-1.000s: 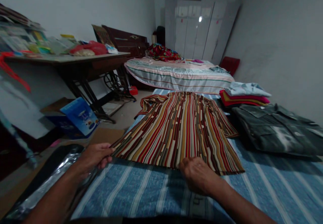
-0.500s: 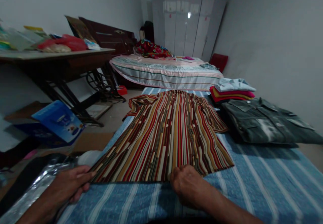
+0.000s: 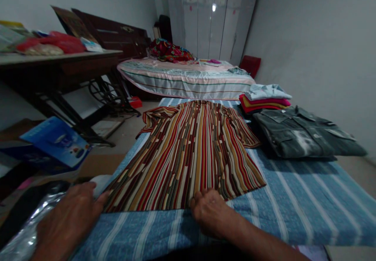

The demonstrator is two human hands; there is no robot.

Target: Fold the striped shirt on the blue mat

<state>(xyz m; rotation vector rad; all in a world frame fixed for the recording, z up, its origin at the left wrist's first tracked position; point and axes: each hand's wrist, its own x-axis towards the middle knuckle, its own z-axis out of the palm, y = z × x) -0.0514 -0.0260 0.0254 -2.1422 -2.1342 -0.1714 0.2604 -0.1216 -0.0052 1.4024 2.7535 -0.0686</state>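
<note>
Shirt (image 3: 190,151), striped, is lying spread flat on the bed (image 3: 293,198), collar end away from the person, hem nearest. The left sleeve is hanging slightly over the bed's left edge.

Left hand (image 3: 69,218) is lying palm down, fingers stretched out, tips touching the near-left hem corner; no grip is showing. Right hand (image 3: 210,212) is sitting knuckles up on the middle of the hem, fingers curled under. Fingertips are hidden, so whether it is pinching the cloth or only pressing it cannot be told. Judgement: the two hands on the hem line are probably keeping that edge straight and the cloth smooth.

Jacket (image 3: 302,137), folded, is lying just beside the shirt's right sleeve. A pile (image 3: 264,98) of folded clothes is sitting behind it, likely kept to the right so the middle stays free.

Edges and room: the shirt's left side is running close along the bed edge, with floor (image 3: 129,131) and a blue box (image 3: 55,141) below. Bare sheet is showing right of the hem and in front of the jacket. Foil (image 3: 26,229) is lying under the left wrist. A table (image 3: 58,59) and a far bed (image 3: 185,78) are standing well apart.
</note>
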